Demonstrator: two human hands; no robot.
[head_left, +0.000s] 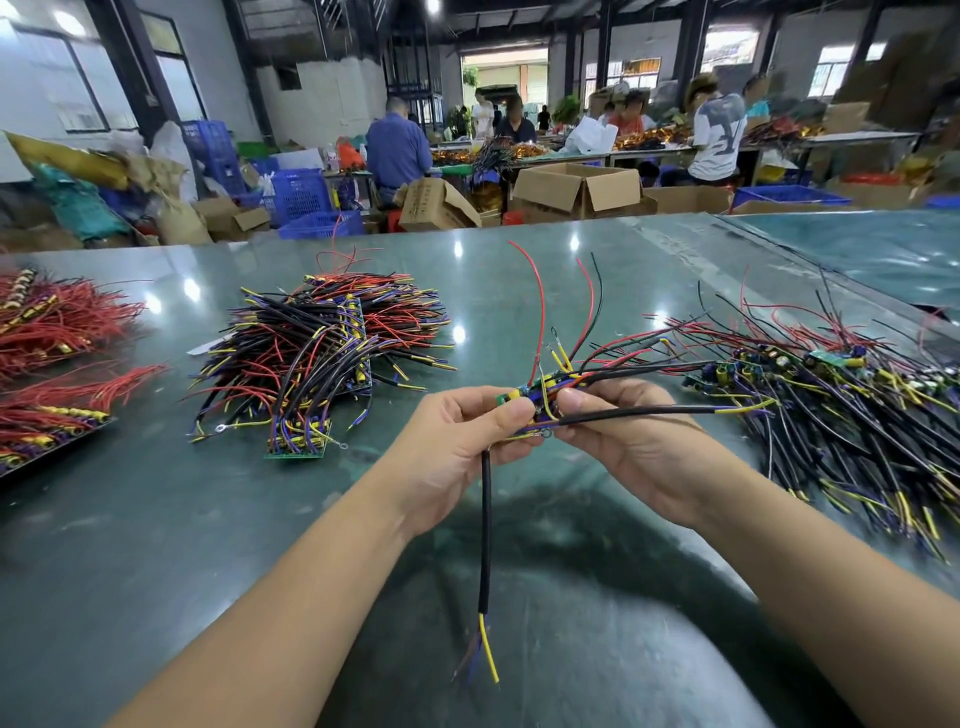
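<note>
Green little circuit board (535, 402) — bristling with thin sheathed wires — pinched between left hand (467, 431) and right hand (623, 431).

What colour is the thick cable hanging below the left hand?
The cable is black, yellow core at its tip; head view.

table (156, 519): shiny green top | middle: big heap of wired boards (317, 353) | far left: red wire bundles (52, 332) in rows | right: messier pile of boards (831, 395), black and yellow leads everywhere
</note>
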